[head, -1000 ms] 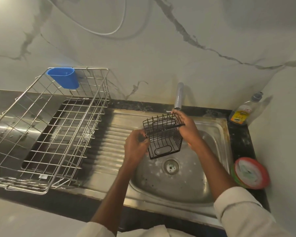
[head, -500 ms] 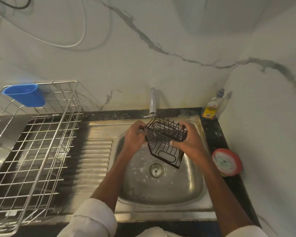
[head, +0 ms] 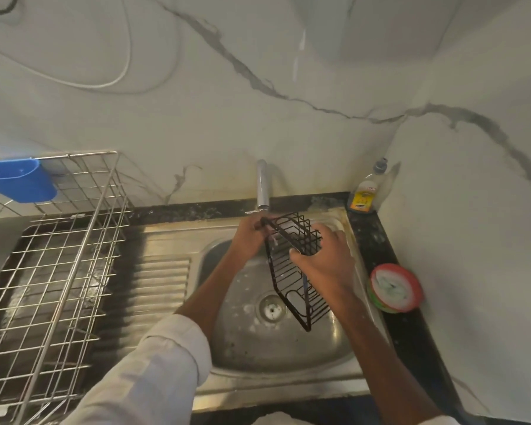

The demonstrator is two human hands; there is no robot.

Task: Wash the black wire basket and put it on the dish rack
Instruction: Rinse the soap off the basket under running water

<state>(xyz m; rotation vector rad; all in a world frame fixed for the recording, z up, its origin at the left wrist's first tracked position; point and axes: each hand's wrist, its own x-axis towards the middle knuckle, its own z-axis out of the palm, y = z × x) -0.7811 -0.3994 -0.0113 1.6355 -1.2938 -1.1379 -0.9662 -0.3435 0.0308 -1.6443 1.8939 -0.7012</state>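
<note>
The left hand [head: 248,233] grips the far top corner of the black wire basket [head: 295,265], fingers curled round its rim right under the tap [head: 262,187]. The right hand [head: 325,256] holds the basket's near side, thumb and fingers wrapped over the wires. Between them the basket hangs tilted over the steel sink [head: 276,342], its lower end pointing down toward the drain [head: 271,307], clear of the bowl.

To the left, the big steel dish rack [head: 52,271] stands on the worktop [head: 411,326] beside the ribbed drainboard [head: 163,286], well apart from the basket. A blue plastic cup holder [head: 20,179] hangs on the rack's back corner. The worktop itself is dark and speckled, running behind and to the right of the sink.

On the right strip of it, just beside the sink, sits a round red-rimmed tub [head: 394,288] with something pale green and white inside. In the far right corner, against the marble-patterned wall [head: 288,133], stands a bottle of yellow dish liquid [head: 365,191] with a grey cap. A white cable [head: 117,78] loops across the wall above the rack.
</note>
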